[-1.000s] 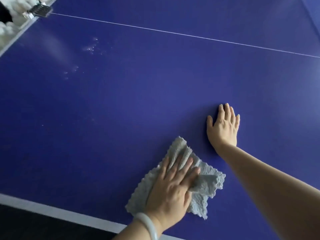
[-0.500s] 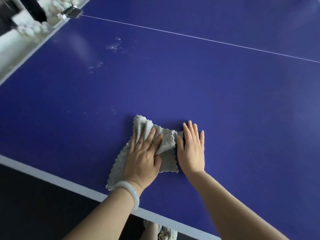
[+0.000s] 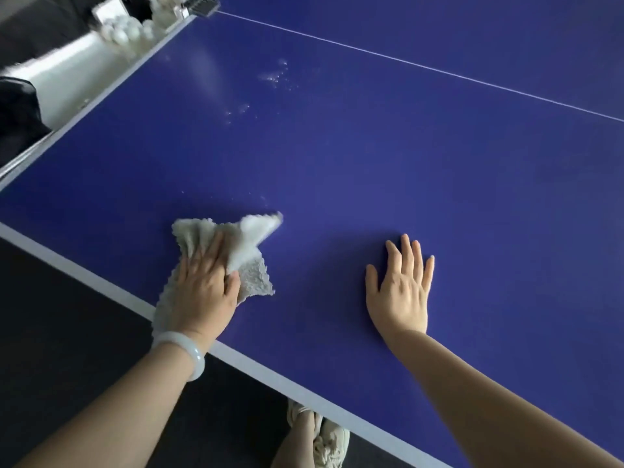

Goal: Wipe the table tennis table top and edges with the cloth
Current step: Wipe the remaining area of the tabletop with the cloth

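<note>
Head view: left grip (image 3: 202,288) flat on your bunched pale-grey fluffy cloth (image 3: 251,282), right grip (image 3: 400,292) spread open on blue surface (image 3: 405,157); the loose fold may skip white specks (image 3: 275,76).

Up at the top left we've got a heap of white balls (image 3: 133,30) sitting on a pale ledge (image 3: 74,76), with a dark metal clamp (image 3: 202,7) right next to them. There's something black (image 3: 17,109) further left, too blurry for us to tell what. Down below we can see dark flooring (image 3: 67,332) and a pale lace-up sneaker (image 3: 331,440).
</note>
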A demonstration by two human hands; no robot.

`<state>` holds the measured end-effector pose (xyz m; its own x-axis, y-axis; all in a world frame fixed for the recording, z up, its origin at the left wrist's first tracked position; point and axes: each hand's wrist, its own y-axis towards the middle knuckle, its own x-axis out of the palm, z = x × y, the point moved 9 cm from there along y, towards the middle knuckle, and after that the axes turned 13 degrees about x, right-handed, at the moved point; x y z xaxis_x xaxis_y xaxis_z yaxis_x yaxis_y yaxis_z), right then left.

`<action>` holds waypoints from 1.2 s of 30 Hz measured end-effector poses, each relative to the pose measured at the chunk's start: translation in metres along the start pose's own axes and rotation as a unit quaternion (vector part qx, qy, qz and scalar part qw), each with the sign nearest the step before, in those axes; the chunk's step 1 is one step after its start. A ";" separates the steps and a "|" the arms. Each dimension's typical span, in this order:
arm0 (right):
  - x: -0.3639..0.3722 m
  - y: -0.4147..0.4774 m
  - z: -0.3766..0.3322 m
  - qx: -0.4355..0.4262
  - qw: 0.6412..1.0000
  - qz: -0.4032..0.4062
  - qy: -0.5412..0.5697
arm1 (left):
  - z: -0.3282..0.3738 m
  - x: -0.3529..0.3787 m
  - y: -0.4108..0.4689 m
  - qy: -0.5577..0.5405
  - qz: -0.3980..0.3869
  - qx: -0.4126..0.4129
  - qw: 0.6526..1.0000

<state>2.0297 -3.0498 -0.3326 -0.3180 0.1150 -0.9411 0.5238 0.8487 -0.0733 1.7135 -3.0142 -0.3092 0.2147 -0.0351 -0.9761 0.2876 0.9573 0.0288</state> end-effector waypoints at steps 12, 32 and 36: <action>-0.017 0.005 0.005 0.008 0.987 -0.038 0.153 | 0.254 0.065 -0.082 -0.094 -0.030 0.166 0.981; 0.008 0.000 0.000 -0.016 0.993 -0.024 -0.117 | 0.150 0.040 -0.011 -0.004 -0.069 0.369 0.927; 0.001 -0.002 -0.004 0.003 0.997 -0.003 -0.073 | 0.112 0.040 0.008 -0.024 -0.074 0.430 0.900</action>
<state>2.0254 -3.0489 -0.3318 -0.2033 0.0325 -0.9786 0.5269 0.8460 -0.0814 1.8286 -3.0404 -0.3236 0.1491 -0.1756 -0.9731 0.9273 0.3666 0.0759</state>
